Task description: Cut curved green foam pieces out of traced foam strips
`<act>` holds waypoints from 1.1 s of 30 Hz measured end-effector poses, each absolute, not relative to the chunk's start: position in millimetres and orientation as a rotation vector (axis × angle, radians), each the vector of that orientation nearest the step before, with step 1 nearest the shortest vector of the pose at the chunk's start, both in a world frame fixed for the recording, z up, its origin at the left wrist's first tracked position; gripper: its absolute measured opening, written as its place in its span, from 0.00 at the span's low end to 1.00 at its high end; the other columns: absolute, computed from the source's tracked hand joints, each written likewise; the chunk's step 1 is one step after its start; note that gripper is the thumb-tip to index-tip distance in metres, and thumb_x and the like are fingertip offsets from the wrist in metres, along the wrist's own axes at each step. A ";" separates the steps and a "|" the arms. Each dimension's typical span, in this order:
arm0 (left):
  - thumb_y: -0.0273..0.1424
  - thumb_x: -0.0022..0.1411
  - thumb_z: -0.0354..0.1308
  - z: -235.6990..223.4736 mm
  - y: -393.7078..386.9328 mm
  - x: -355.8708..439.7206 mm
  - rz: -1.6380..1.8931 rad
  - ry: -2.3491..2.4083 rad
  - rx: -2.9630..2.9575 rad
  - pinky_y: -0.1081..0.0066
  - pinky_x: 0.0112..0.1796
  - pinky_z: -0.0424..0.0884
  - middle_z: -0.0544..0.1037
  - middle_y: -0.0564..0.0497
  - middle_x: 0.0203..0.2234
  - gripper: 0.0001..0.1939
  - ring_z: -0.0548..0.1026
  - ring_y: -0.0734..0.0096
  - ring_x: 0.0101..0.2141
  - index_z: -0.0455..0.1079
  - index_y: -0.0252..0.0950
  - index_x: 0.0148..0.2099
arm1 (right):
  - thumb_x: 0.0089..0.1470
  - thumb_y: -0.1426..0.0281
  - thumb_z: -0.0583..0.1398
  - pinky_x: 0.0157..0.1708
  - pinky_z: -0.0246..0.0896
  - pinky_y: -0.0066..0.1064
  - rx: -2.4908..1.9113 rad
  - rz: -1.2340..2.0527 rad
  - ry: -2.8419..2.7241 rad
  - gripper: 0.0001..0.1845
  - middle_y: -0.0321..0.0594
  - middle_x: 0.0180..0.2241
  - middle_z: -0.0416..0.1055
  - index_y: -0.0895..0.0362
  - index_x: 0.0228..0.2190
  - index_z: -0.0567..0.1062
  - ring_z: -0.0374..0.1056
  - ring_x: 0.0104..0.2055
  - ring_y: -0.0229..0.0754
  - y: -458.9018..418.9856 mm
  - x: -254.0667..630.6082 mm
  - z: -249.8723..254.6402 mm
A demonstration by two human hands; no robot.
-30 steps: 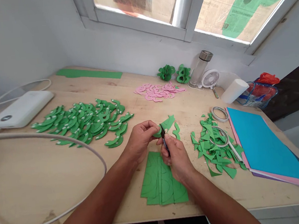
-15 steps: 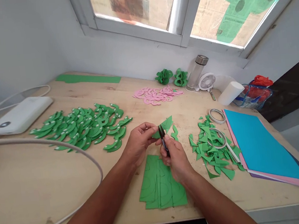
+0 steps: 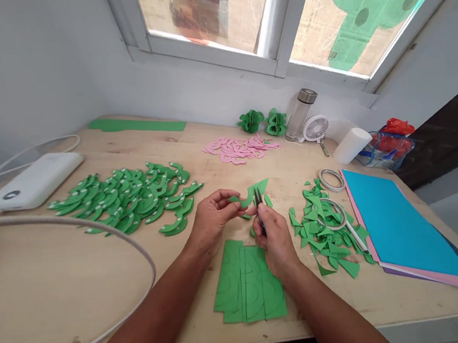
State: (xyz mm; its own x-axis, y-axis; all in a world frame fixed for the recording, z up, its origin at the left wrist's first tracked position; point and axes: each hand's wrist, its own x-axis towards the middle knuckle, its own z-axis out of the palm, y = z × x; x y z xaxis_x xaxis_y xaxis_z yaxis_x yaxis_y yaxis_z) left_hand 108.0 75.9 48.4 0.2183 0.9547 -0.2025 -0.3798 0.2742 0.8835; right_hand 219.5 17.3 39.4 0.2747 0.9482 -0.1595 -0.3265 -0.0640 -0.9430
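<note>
Between thumb and fingers, my left hand (image 3: 217, 213) pinches a green paper piece (image 3: 248, 197) partly cut into a curve. My right hand (image 3: 274, 235) grips dark-handled scissors (image 3: 258, 198), whose blades stand slightly apart at the paper's right part. Small green offcuts lie on the table under the two hands. Just below them rest flat green paper sheets (image 3: 249, 289) with pencilled curves. Left of my left hand spreads a pile of curved green pieces (image 3: 129, 198) with whitish patches at their ends. Right of my right hand is a heap of green scraps (image 3: 320, 227).
A magnifying glass (image 3: 356, 234) lies on the scraps beside a tape roll (image 3: 332, 179). Coloured sheets (image 3: 402, 224) are stacked at the right. Pink cutouts (image 3: 243, 149), a bottle (image 3: 300, 112) and a small fan (image 3: 315, 128) stand behind. A white cable (image 3: 138, 246) loops from the power bank (image 3: 33, 181).
The scissors have moved right along the green paper, and its cut edge now shows a curve. A small green offcut shows below the hands. The view has tilted slightly.
</note>
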 end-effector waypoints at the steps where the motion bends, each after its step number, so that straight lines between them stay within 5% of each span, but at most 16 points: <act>1: 0.26 0.40 0.69 48.9 76.0 108.1 1.104 0.888 0.786 0.73 0.32 0.74 0.79 0.54 0.23 0.14 0.77 0.74 0.24 0.72 0.32 0.33 | 0.48 0.51 0.62 0.13 0.35 0.23 -1.189 1.151 -0.692 0.21 0.24 0.15 0.52 0.58 0.29 0.72 0.42 0.15 0.29 17.7 220.7 38.1; 6: 0.25 0.39 0.71 48.3 74.1 110.2 1.056 0.792 0.654 0.73 0.34 0.75 0.79 0.52 0.25 0.14 0.78 0.74 0.26 0.71 0.33 0.30 | 0.46 0.57 0.65 0.15 0.39 0.24 -1.284 0.970 -0.686 0.19 0.24 0.17 0.52 0.57 0.36 0.74 0.44 0.17 0.30 19.9 225.4 30.5; 15: 0.26 0.41 0.71 44.7 66.1 115.7 0.875 0.727 0.705 0.72 0.34 0.74 0.77 0.52 0.24 0.12 0.76 0.74 0.26 0.71 0.33 0.27 | 0.46 0.60 0.63 0.18 0.48 0.25 -1.390 0.868 -0.827 0.13 0.27 0.19 0.58 0.57 0.29 0.72 0.51 0.19 0.32 22.5 230.3 31.6; 26: 0.34 0.44 0.69 54.9 76.5 103.9 1.034 0.868 0.895 0.71 0.29 0.68 0.76 0.53 0.27 0.12 0.70 0.75 0.24 0.75 0.34 0.32 | 0.45 0.65 0.61 0.17 0.42 0.25 -1.443 0.986 -1.049 0.08 0.26 0.16 0.52 0.56 0.24 0.69 0.47 0.18 0.32 20.7 228.4 38.7; 33: 0.28 0.43 0.68 52.6 77.5 103.8 1.118 0.920 0.878 0.75 0.26 0.63 0.68 0.60 0.16 0.10 0.66 0.78 0.19 0.67 0.36 0.24 | 0.47 0.64 0.61 0.18 0.42 0.25 -1.459 0.843 -0.928 0.08 0.27 0.18 0.53 0.56 0.26 0.71 0.47 0.19 0.33 20.4 231.1 40.2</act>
